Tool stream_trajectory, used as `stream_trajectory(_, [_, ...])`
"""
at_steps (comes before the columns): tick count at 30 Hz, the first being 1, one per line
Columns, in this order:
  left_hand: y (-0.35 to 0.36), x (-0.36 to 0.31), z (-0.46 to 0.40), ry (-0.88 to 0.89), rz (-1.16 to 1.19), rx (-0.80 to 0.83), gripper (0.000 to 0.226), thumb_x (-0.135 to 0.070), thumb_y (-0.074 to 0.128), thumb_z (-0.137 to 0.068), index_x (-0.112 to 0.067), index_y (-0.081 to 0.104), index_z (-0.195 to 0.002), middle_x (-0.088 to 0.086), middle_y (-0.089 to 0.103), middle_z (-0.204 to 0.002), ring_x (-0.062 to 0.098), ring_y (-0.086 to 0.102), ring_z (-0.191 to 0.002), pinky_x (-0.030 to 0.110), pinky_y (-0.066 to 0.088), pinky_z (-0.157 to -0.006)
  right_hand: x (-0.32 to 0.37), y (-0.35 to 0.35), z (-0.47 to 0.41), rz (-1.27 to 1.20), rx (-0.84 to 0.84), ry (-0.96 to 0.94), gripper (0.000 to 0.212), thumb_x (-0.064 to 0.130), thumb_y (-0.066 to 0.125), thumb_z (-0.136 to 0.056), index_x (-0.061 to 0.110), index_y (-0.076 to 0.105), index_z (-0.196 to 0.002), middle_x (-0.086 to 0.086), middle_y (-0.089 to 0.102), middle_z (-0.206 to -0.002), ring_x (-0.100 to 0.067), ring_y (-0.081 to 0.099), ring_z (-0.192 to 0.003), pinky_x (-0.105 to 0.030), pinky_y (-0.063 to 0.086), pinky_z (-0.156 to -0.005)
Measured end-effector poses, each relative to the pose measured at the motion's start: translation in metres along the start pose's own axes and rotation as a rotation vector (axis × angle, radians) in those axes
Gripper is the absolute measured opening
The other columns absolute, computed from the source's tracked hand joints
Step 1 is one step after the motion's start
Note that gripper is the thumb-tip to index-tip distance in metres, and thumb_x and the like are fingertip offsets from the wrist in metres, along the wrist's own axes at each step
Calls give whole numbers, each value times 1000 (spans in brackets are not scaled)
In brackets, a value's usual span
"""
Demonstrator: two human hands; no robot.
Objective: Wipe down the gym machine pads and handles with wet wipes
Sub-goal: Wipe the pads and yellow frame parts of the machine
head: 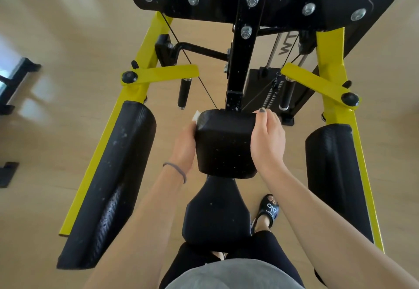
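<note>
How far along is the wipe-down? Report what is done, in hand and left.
Done: nothing can be confirmed; no pad shows a clear wiped look.
In hand: the left hand presses a white wet wipe against the side of the small black centre pad, which the right hand steadies.
Left, probably: the long black left arm pad with its pale specks, the right arm pad, and the two black handles.

Pale wood-look floor under soft daylight

The floor (68, 39) is a light tan, smooth and faintly glossy, with bright patches of reflected light (34, 105) at the left. At the far left edge stands part of another dark piece of equipment (15, 77), blurred, with a black foot (8, 173) resting on the floor just below it. No wall can be made out.
</note>
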State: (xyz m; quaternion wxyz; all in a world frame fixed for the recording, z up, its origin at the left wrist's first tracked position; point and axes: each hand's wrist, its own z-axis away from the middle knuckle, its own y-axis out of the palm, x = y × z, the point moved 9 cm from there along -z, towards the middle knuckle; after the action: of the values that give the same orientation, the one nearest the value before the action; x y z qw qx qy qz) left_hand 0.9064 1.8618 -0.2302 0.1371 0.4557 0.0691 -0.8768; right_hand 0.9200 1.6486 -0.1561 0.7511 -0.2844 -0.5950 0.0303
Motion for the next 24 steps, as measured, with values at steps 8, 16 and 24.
stream_trajectory(8, [-3, 61, -23, -134, -10, 7, 32, -22, 38, -106, -21, 63, -86, -2, 63, -85, 17, 58, -93, 25, 47, -74, -1, 0, 0, 0, -30, -23, 38, 31, 34, -108, 25, 45, -73, 4, 54, -78, -14, 53, -79, -37, 44, -75])
stream_trajectory(16, [10, 158, -36, -492, 432, 45, 35, -16, 36, -104, -11, 67, -122, 12, 71, -120, 29, 60, -121, 44, 41, -112, -1, 1, -3, 11, -39, -46, 40, 28, 34, -107, 26, 37, -67, 7, 45, -68, -10, 42, -65, -33, 36, -64])
stream_trajectory(24, [95, 228, 19, -791, 755, -26, 43, -24, 32, -106, -4, 59, -133, 14, 58, -141, 30, 45, -138, 43, 28, -120, -3, 2, -5, 4, -15, -67, 39, 29, 34, -108, 25, 38, -69, 6, 47, -70, -10, 43, -67, -31, 36, -64])
